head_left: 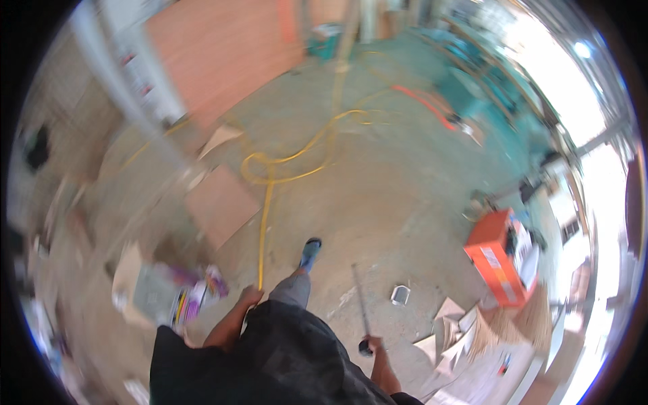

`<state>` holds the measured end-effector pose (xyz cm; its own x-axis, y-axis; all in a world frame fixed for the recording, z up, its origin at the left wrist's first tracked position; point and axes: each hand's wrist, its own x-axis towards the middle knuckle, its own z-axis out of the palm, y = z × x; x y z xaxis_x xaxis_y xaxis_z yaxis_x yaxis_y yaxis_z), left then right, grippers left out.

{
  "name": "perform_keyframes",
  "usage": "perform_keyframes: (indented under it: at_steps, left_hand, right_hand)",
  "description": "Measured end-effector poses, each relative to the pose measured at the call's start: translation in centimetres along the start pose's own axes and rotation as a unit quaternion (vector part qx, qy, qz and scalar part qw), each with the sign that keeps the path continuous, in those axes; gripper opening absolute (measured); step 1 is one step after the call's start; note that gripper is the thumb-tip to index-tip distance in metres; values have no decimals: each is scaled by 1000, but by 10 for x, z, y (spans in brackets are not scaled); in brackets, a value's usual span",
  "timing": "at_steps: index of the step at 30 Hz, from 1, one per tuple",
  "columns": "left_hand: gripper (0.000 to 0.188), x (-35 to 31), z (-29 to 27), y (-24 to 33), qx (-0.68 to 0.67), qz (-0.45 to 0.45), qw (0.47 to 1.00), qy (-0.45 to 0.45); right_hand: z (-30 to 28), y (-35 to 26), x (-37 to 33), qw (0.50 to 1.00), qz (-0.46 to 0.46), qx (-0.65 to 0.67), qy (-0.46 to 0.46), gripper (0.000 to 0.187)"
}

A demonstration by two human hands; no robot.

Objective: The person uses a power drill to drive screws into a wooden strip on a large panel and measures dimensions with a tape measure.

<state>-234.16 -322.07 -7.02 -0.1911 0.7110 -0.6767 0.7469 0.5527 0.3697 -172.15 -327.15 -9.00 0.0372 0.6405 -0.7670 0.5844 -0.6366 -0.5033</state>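
Note:
My left hand (251, 295) is by my hip, its fingers closed where a yellow hose (265, 229) comes up to it. From there the hose runs straight ahead and loops on the concrete floor. In my right hand (375, 343), lower right of the middle, is a long thin dark rod (362, 297) with a round black part (365, 348) at the grip. Its far tip points ahead, over the floor. The view is blurred, so the rod's exact kind is unclear. My foot in a dark sandal (311, 251) is stepping forward between the two hands.
A small metal-rimmed tray (400, 295) lies on the floor right of the rod. Beyond it stand an orange box (497, 256) and pale cut pieces (451, 331). A flat brown board (221, 206) lies left of the hose. A red hose (424, 106) is farther off.

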Motion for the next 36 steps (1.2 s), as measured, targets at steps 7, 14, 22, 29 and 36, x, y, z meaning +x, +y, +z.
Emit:
perform_keyframes:
  at_steps: [7, 14, 22, 29, 36]
  left_hand:
    - [53, 191, -82, 188, 158, 31, 977, -138]
    - [45, 349, -173, 531, 213, 146, 961, -95]
    - [43, 524, -161, 841, 148, 140, 977, -64]
    - [48, 599, -98, 1008, 126, 167, 951, -227]
    - [48, 706, -114, 1161, 197, 138, 953, -185]
  right_hand:
    - [-20, -91, -33, 956, 214, 165, 118, 26]
    - [-161, -202, 85, 911, 239, 267, 203, 28]
    - [-368, -244, 299, 922, 244, 235, 190, 30]
    - [-709, -217, 489, 960, 112, -121, 226, 32]
    - [-1023, -384, 651, 915, 112, 209, 326, 43]
